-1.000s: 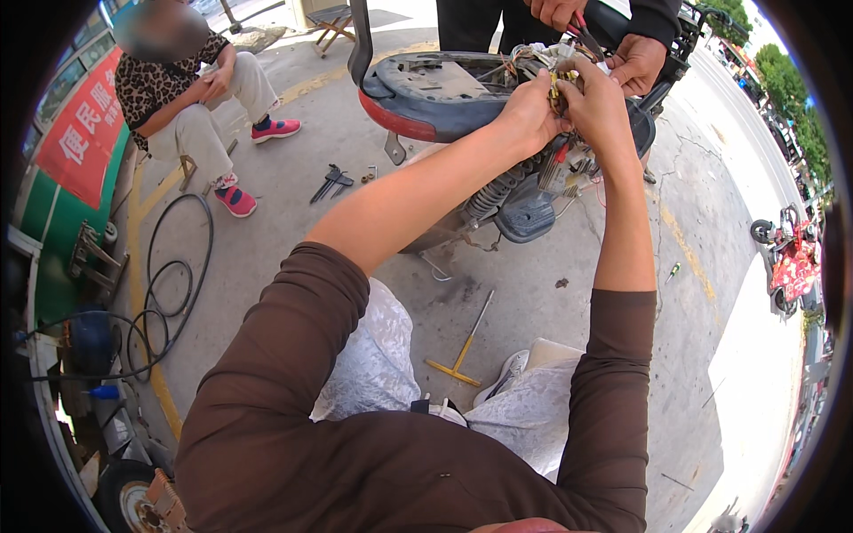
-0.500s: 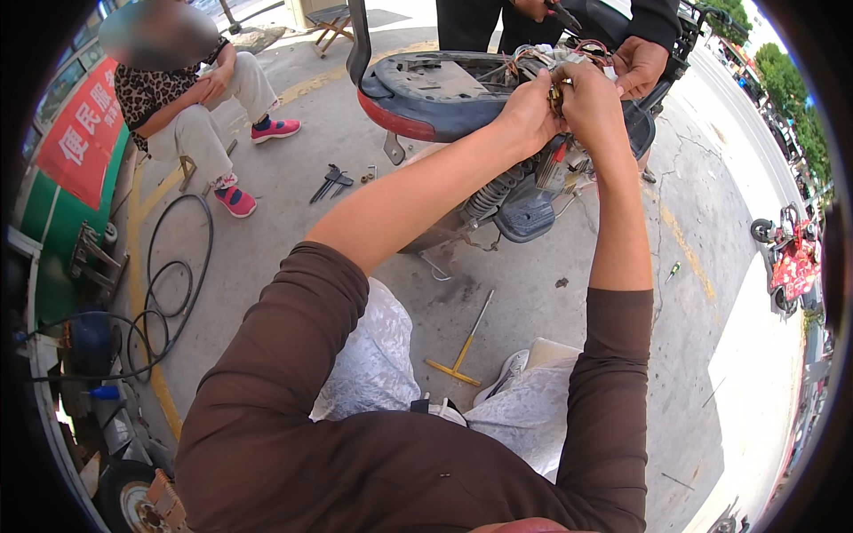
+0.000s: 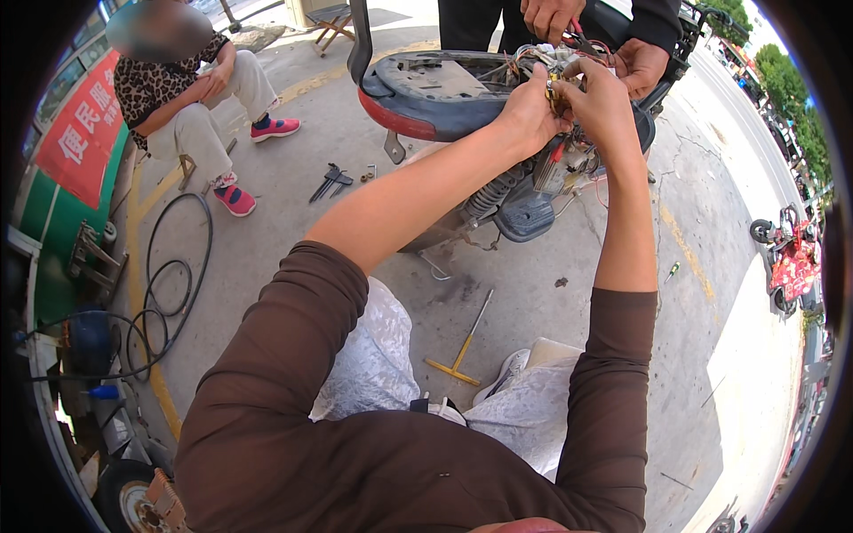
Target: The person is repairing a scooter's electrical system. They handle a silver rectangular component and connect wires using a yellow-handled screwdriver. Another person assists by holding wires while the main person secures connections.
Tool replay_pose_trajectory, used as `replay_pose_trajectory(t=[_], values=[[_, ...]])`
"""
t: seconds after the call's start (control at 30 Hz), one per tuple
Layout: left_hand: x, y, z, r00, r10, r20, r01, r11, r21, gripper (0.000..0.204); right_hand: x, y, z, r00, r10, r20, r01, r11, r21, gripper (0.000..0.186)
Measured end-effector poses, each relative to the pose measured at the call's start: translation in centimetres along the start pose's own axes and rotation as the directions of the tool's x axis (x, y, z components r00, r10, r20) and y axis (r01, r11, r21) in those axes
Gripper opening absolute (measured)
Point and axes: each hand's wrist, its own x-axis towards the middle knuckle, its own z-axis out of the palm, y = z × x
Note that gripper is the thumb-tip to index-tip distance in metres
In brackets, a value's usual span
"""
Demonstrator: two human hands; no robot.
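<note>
Both my arms reach forward to the opened body of an electric scooter. My left hand is closed, thumb up, on a small yellow-and-dark part beside the exposed wires. Right against it, my right hand has its fingers curled to a pinch; what lies between the tips is too small to make out. Loose wires spill from the body just beyond my hands. Across the scooter, another person's hand holds red-handled pliers, and that person's other hand is at the wiring.
A yellow T-handle wrench lies on the concrete before my knees. Hex keys lie farther left, and a screwdriver lies to the right. A black hose coils at left, near a seated person. A red scooter stands far right.
My right hand has shifted slightly right and its fingers have loosened a little from the left hand. The other person's hand with the pliers has come lower into view over the wires.
</note>
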Motion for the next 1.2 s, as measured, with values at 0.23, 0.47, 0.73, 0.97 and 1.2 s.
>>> replay_pose_trajectory(t=[0.23,0.47,0.73,0.97,1.2], values=[[-0.4,0.2,0.6,0.993,0.029,0.115,-0.031,0.999,0.020,0.068,0.0,1.3,1.1,0.956,-0.262,-0.135,0.230,0.949,-0.214,0.016],[-0.4,0.6,0.0,0.995,-0.007,0.095,0.002,0.998,0.059,0.069,-0.3,-0.5,0.4,0.999,-0.021,-0.040,0.015,0.990,-0.140,0.017],[-0.5,0.6,0.3,0.993,0.009,0.116,-0.014,0.999,0.040,0.068,-0.3,0.1,0.7,0.980,-0.174,-0.097,0.157,0.974,-0.165,0.016],[-0.6,0.4,0.5,0.993,0.023,0.118,-0.030,0.998,0.057,0.068,0.0,1.2,0.8,0.971,-0.234,-0.044,0.223,0.959,-0.178,0.017],[-0.1,0.2,0.3,0.999,-0.004,0.047,0.004,1.000,-0.014,0.066,-0.2,0.3,0.5,0.992,-0.115,-0.054,0.104,0.979,-0.174,0.017]])
